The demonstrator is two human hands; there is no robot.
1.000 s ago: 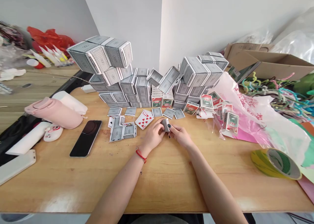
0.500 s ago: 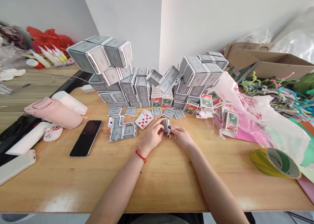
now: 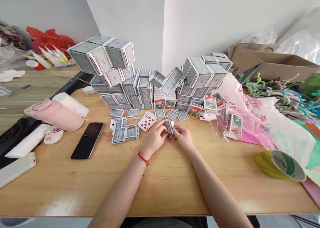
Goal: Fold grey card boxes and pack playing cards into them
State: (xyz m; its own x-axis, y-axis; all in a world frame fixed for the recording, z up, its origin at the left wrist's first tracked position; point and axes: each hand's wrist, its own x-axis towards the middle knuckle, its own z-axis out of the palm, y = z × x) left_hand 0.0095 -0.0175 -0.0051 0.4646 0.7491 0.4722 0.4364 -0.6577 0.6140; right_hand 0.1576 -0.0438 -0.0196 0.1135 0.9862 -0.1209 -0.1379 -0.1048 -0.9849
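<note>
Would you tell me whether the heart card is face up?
The heart card is face up; its red hearts show.

Only legible: black spade 2 on playing card (image 3: 112, 124) corner; red print on plastic bag (image 3: 250, 103) unreadable.

Your left forearm (image 3: 120, 188) and right forearm (image 3: 216, 188) angle inward from the bottom of the view. Your left hand (image 3: 155, 138) and right hand (image 3: 183, 138) sit close together, palms facing each other, with your fingers (image 3: 161, 127) curled inward and pinching from both sides.
</note>
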